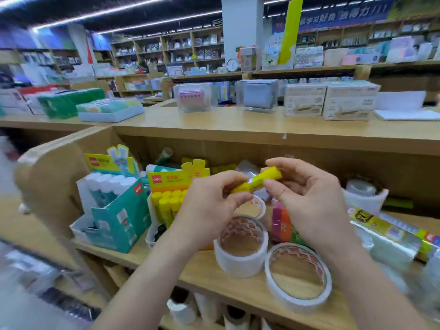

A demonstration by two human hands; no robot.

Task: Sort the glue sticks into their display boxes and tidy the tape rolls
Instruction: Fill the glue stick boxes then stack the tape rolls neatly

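A wooden shelf (238,296) of a stationery shop fills most of the view, with a flat counter on top and an open compartment under it. At the right side of this compartment lies a long wrapped pack of clear tape rolls (385,236), turned slightly toward the front edge. At the left side stands a teal display box (119,222), and white-capped glue sticks (109,182) stand upright in it, close together. Just beside it, to the right, stands a yellow display box (171,179) with a printed header card; yellow glue sticks (166,201) stand in rows inside, and the left hand covers part of this box.

Both hands are raised in the middle of the compartment, above the tape. The left hand (209,203) and the right hand (307,201) are near each other, with curled fingers.

Under the hands, on the shelf board, a wide white tape roll (238,265) lies flat with its hole upward. A thinner white tape roll (295,306) lies flat just beside it, nearer to the front edge. A smaller tape roll (258,207) lies behind them, partly hidden by the left hand. Some pink, orange and green rolls (281,222) are between the hands, but blurred.

The single yellow glue stick (259,179) is in the air, to the right of the yellow box and tilted, with its higher end to the right. The left hand pinches the lower end between thumb and fingers, and the right hand grips the upper end.
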